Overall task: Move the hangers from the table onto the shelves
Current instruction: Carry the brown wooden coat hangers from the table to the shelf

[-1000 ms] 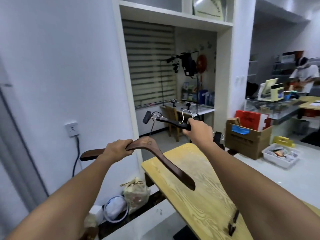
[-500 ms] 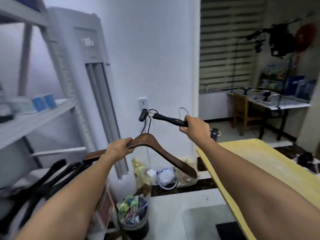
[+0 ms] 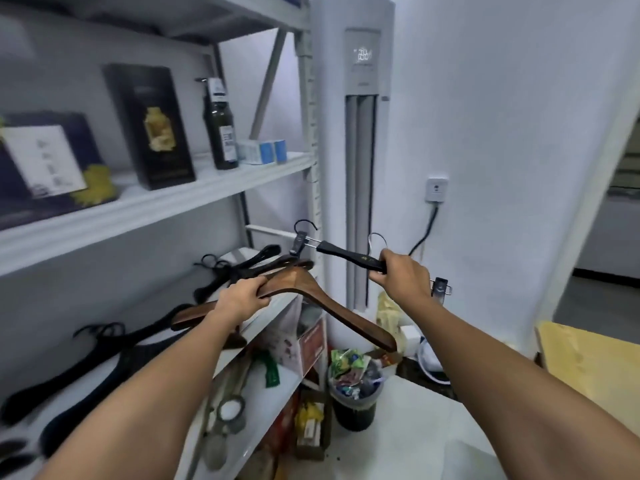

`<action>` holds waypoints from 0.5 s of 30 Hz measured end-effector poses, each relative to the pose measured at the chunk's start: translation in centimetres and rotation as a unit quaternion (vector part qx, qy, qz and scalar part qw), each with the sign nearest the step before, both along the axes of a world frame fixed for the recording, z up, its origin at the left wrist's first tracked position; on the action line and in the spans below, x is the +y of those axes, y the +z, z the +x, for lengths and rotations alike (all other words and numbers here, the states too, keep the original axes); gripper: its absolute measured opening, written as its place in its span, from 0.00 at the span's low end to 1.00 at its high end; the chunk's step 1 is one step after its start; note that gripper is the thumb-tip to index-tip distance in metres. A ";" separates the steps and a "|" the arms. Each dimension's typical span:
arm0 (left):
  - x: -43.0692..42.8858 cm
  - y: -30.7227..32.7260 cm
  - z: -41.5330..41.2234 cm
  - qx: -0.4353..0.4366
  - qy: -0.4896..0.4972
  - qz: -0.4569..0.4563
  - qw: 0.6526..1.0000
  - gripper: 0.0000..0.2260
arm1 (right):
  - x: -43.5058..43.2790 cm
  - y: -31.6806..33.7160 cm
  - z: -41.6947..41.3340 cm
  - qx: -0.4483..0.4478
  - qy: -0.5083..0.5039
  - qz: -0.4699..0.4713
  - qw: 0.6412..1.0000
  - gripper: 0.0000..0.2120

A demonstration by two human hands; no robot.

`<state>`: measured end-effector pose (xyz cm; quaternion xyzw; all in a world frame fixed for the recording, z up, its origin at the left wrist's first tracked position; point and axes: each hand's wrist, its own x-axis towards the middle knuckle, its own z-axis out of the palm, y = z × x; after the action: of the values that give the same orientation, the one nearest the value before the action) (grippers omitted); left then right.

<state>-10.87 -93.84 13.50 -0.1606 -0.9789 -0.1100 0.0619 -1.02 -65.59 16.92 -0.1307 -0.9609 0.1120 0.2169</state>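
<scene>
While both arms reach forward toward the metal shelving unit [image 3: 313, 109], each hand carries one hanger. The left hand [image 3: 240, 299] is closed around the brown wooden hanger [image 3: 322, 299], gripping one arm of it just beside the peak; the other arm of that hanger slopes down to the right and ends above the waste bin [image 3: 356, 400]. The gripped part hangs over the front edge of the middle shelf [image 3: 273, 308]. The right hand [image 3: 401, 278] is wrapped tightly around the bar of a black clip hanger [image 3: 349, 256], held roughly level in the air in front of the white standing air conditioner [image 3: 360, 161]. One clip shows at the bar's left end, another pokes out to the right of the hand, and a thin wire hook rises just above the knuckles.

Several black hangers [image 3: 235, 268] already lie on the middle shelf, some near the wooden hanger's peak and more [image 3: 93, 362] further left along the board. On the shelf above stand a dark bottle [image 3: 220, 133], a tall black box [image 3: 152, 126], a dark blue box [image 3: 45, 161] with a white label, and small blue-and-white cartons [image 3: 263, 151]. The corner of the yellow wooden table [image 3: 588, 362] shows at the right edge, well apart from both hangers. A wall socket [image 3: 435, 189] with a black cable sits on the white wall beside the air conditioner.
</scene>
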 end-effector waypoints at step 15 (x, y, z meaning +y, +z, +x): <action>-22.9 -4.9 15.2 -0.042 0.278 0.031 0.959 0.13 | -20.7 -4.0 -2.5 -0.057 0.241 -0.041 0.968 0.13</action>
<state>4.32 -116.75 8.63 0.1245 -0.9828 -0.1252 0.0536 -3.48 -86.32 12.93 0.0903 -0.9693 0.1930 0.1231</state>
